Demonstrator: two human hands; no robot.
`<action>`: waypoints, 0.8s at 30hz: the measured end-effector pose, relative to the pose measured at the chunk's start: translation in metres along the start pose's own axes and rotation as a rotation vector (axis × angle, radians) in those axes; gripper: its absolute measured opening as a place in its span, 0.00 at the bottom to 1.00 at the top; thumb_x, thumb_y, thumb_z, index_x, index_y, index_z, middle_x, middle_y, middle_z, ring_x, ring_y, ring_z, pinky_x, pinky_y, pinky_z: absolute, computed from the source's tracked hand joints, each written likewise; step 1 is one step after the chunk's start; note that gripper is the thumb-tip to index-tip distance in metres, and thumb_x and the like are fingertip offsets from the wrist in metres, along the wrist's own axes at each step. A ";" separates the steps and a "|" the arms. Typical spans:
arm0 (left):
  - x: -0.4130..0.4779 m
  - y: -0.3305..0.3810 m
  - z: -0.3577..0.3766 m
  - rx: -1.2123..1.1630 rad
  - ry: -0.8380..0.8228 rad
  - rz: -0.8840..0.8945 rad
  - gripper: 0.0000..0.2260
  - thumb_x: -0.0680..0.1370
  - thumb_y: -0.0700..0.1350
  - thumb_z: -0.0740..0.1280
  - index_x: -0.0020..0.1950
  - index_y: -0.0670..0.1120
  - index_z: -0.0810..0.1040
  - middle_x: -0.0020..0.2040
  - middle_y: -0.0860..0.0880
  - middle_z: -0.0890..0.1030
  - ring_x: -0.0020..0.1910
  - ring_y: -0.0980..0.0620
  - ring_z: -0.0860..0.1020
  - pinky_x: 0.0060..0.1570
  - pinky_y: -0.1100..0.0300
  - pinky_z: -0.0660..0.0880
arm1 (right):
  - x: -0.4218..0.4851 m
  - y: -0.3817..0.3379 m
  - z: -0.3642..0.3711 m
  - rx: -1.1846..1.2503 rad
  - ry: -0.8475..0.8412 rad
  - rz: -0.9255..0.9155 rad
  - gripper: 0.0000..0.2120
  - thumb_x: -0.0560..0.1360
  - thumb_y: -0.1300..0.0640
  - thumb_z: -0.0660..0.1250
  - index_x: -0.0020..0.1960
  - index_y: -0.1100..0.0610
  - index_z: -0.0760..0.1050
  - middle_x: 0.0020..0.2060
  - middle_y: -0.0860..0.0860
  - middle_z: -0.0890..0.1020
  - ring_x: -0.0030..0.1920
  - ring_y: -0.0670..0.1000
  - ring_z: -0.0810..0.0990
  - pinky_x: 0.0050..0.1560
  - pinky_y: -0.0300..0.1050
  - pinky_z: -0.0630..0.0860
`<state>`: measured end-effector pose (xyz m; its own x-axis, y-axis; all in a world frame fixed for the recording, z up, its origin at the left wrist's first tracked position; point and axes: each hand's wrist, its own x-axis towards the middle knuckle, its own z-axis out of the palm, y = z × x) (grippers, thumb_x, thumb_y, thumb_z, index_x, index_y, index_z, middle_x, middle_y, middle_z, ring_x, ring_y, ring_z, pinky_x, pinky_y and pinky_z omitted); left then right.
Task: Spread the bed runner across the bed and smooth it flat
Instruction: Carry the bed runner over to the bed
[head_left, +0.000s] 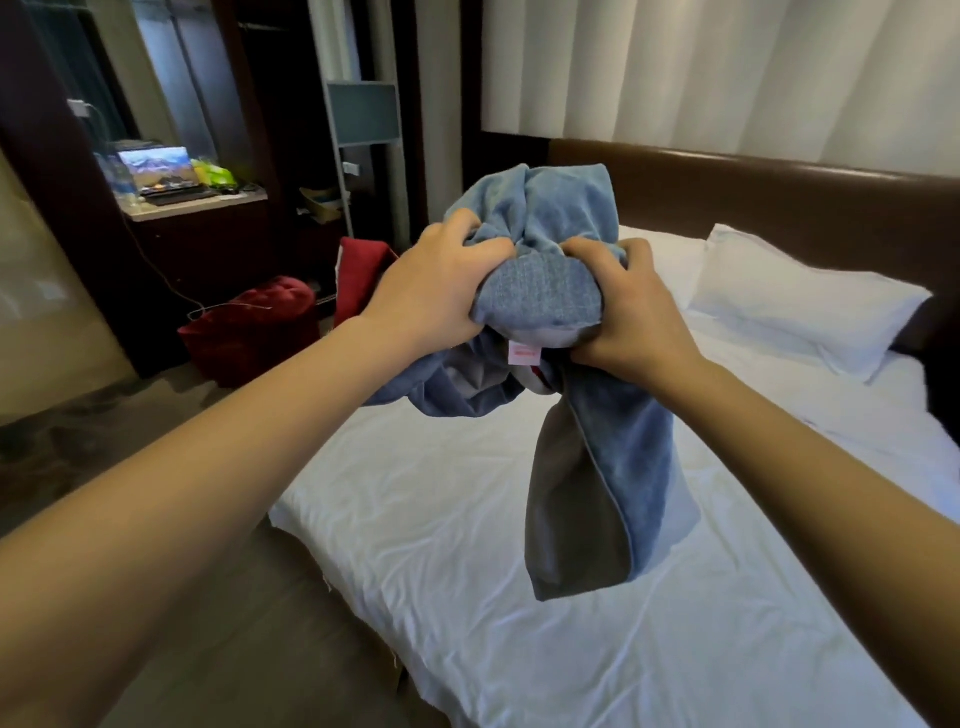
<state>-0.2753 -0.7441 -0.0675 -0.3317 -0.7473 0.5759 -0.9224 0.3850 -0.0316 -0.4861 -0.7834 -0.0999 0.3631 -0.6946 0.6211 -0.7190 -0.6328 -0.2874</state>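
A: What are the hands doing?

B: The left hand (436, 291) and right hand (631, 312) are both clenched on a bunched blue plush bed runner with a grey lining (545, 291), held up in the air over the white-sheeted bed (467, 545).

A: Which way does it lie?

B: It's a wad between the fists; one long tail hangs down under the right hand, ending just above the sheet. I'd judge the hands must part sideways to find its long axis.

A: Anything in the way?

B: Two white pillows (800, 301) lie by the brown padded headboard (753, 197), well beyond. A red cushioned stool (254, 332) stands off the bed's left side.
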 end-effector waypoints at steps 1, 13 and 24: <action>0.007 -0.011 0.006 -0.014 -0.002 0.022 0.19 0.68 0.45 0.70 0.59 0.48 0.75 0.55 0.41 0.70 0.50 0.38 0.72 0.44 0.44 0.76 | 0.006 0.001 0.006 -0.014 0.004 0.024 0.39 0.60 0.50 0.77 0.68 0.45 0.65 0.58 0.57 0.66 0.54 0.59 0.74 0.54 0.46 0.72; 0.080 -0.069 0.115 -0.153 -0.073 0.234 0.21 0.69 0.45 0.73 0.60 0.48 0.75 0.56 0.40 0.70 0.52 0.39 0.72 0.43 0.44 0.76 | 0.034 0.061 0.076 -0.107 0.015 0.258 0.40 0.60 0.51 0.78 0.69 0.46 0.66 0.60 0.57 0.66 0.56 0.58 0.73 0.57 0.45 0.72; 0.130 -0.090 0.191 -0.216 -0.104 0.256 0.20 0.71 0.45 0.72 0.61 0.47 0.75 0.58 0.40 0.70 0.55 0.40 0.71 0.42 0.46 0.77 | 0.063 0.131 0.118 -0.131 0.024 0.299 0.39 0.60 0.51 0.77 0.68 0.46 0.66 0.60 0.57 0.66 0.57 0.58 0.72 0.55 0.43 0.71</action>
<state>-0.2736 -0.9796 -0.1458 -0.5750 -0.6587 0.4853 -0.7476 0.6640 0.0156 -0.4872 -0.9502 -0.1841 0.1113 -0.8340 0.5405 -0.8627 -0.3511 -0.3641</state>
